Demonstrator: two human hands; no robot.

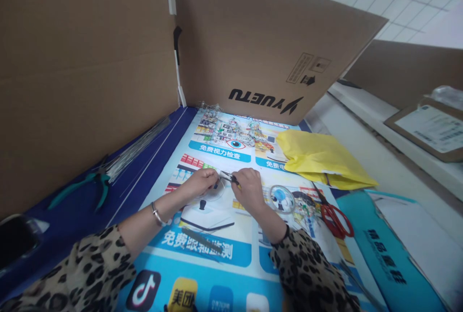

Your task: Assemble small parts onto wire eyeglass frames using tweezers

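Note:
Over the printed mat, my left hand (202,182) is closed in a pinch. A thin curved wire (217,192) shows just below its fingertips, though its full length is hard to make out. My right hand (250,187) is wrapped round small pliers (226,176), whose metal jaws point left and meet the left fingertips. What lies between the jaws is too small to tell. A clear round dish (282,199) with small pieces in it stands right of my right hand. Beyond both hands lie several tangled wire pieces with small beads (233,131).
Cardboard walls (267,47) stand at the back and left. Teal-handled pliers (103,179) and a bundle of straight wires (137,148) lie left. On the right are red-handled scissors (336,219), a yellow bag (321,157) and a teal box (383,249). A phone (16,239) lies lower left.

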